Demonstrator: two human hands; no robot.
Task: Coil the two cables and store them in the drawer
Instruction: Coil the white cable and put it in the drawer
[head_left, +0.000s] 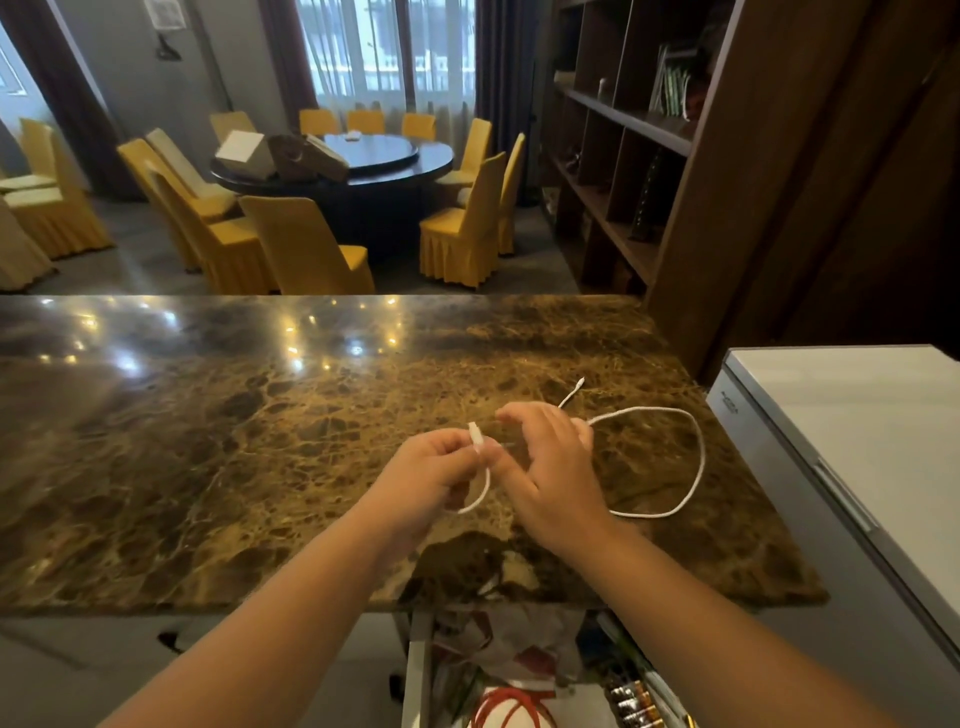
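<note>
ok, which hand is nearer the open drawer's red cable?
Left, marginally, as it looks. The left hand sits above the red cable, up on the marble counter, pinching the white cable's plug. The right hand is farther to the right.

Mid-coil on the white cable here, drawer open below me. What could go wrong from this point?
1. The white cable lies in one wide loose loop on the marble counter, with its far plug free; winding may drag or twist it into a tangle.
2. The left hand pinches only the near plug, a small grip that might slip.
3. The open drawer looks crowded, with a red cable and batteries; a loose coil could snag or spring open there.
</note>
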